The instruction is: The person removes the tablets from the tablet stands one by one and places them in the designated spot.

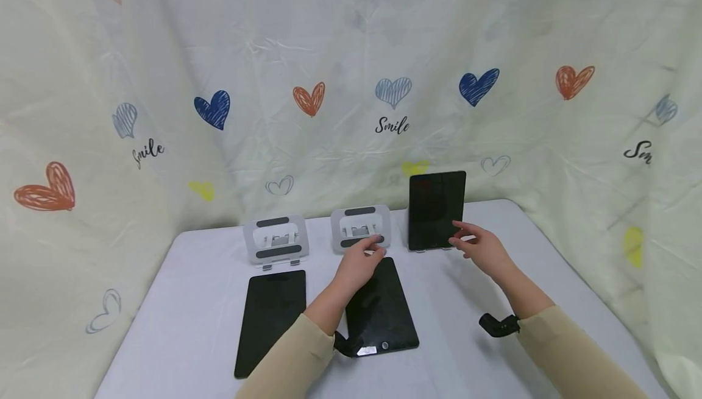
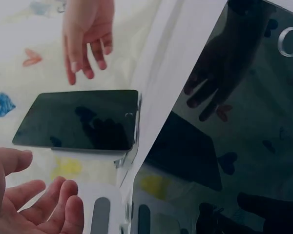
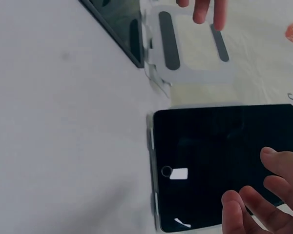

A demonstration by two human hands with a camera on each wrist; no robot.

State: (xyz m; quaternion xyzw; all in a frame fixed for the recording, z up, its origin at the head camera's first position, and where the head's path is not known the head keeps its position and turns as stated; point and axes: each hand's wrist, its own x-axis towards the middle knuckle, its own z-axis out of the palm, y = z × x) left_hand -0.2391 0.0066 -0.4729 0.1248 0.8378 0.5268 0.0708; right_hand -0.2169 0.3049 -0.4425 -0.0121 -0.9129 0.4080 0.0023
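Note:
A black tablet (image 1: 437,207) stands upright, leaning back on a stand at the right; the stand is mostly hidden behind it. My right hand (image 1: 485,254) is at the tablet's lower right edge, fingers loosely bent with nothing between them. In the right wrist view the fingers overlap the dark screen (image 3: 210,141). My left hand (image 1: 355,268) hovers by the middle grey stand (image 1: 359,211), over the top end of a second tablet (image 1: 384,310) lying flat. Its fingers are relaxed and grip nothing, as the left wrist view of this hand (image 2: 44,204) shows.
A third black tablet (image 1: 270,320) lies flat at the left, in front of another grey stand (image 1: 273,222) with dark pads. All rest on a white table (image 1: 181,301). Behind the table hangs a pale curtain (image 1: 340,161) printed with hearts and lettering.

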